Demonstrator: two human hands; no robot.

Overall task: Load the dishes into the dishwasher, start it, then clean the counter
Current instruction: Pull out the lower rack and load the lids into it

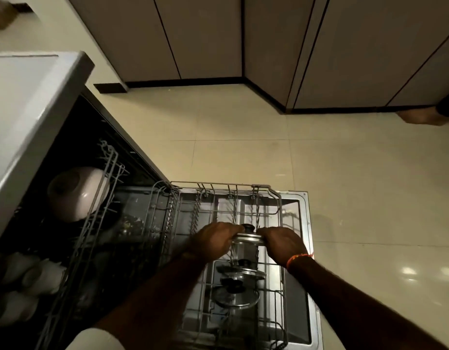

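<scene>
The dishwasher's door (304,223) lies open, and the lower wire rack (226,188) is pulled out over it. Both my hands hold a steel pot lid (247,237) with a black knob by its rim, above the rack's middle. My left hand (213,239) grips the lid's left edge and my right hand (284,242) grips its right edge. Two more lids (241,270) (234,296) stand in the rack nearer to me. The upper rack (102,198) at the left holds a white bowl (78,193) and white cups (31,279).
A white countertop (24,102) runs over the dishwasher at the left. Grey cabinet fronts (205,36) line the far side of the beige tiled floor (243,122). Another person's foot (423,117) shows at the right edge.
</scene>
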